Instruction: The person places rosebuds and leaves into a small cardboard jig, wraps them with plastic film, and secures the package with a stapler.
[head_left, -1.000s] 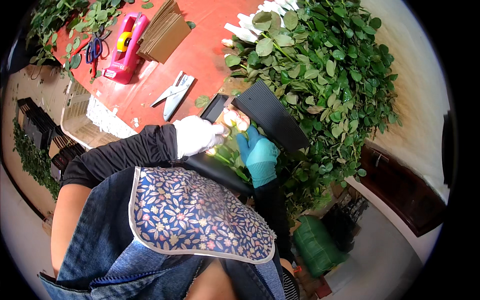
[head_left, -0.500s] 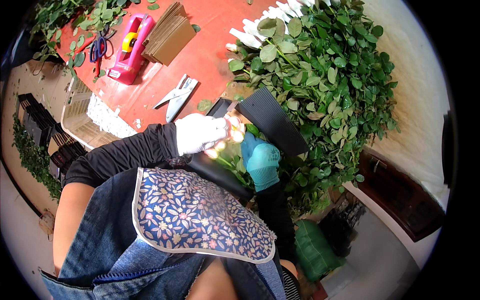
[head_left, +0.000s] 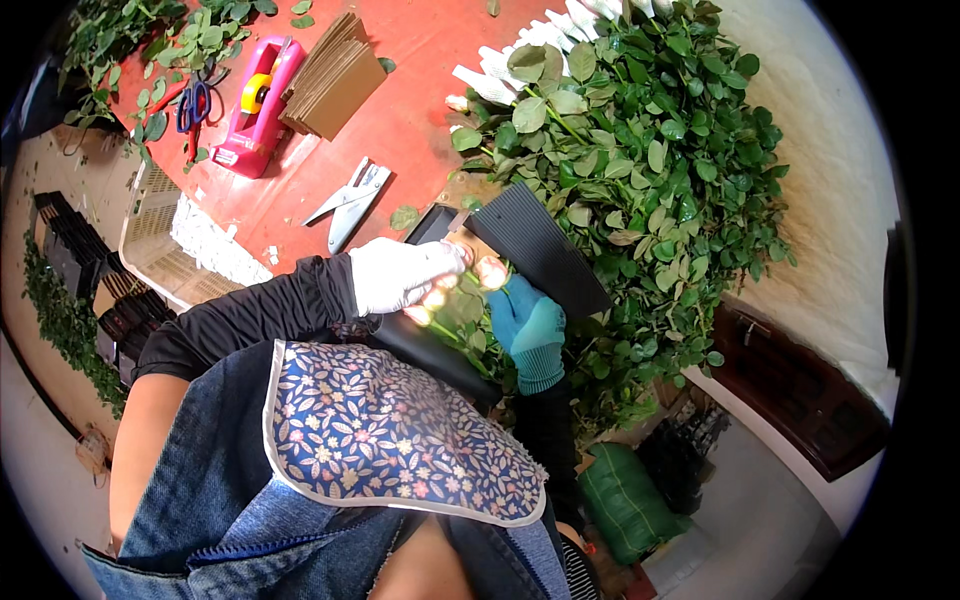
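My left hand (head_left: 395, 275), in a white glove, has its fingers pressed together beside several pale pink roses (head_left: 432, 301). Whatever lies between those fingertips is too small to make out. Just to their right, a single pink-cream rose (head_left: 491, 272) rises from my right hand (head_left: 528, 330), which wears a blue-green glove and is closed round its stem. Both hands work over a black holder (head_left: 428, 226) with a brown cardboard piece (head_left: 474, 240) at its far side. A ribbed black panel (head_left: 540, 245) leans at the right, above my right hand.
On the red table (head_left: 420, 110) lie a silver stapler-like plier (head_left: 350, 205), a pink tape dispenser (head_left: 262, 105), stacked cardboard (head_left: 335, 80) and scissors (head_left: 193, 105). Leafy stems (head_left: 650, 170) with white-wrapped heads pile up on the right. A plastic crate (head_left: 150, 235) stands left.
The rose by my right hand now stands apart from my left fingertips, slightly right of where it was. My right hand has shifted a little right and down.
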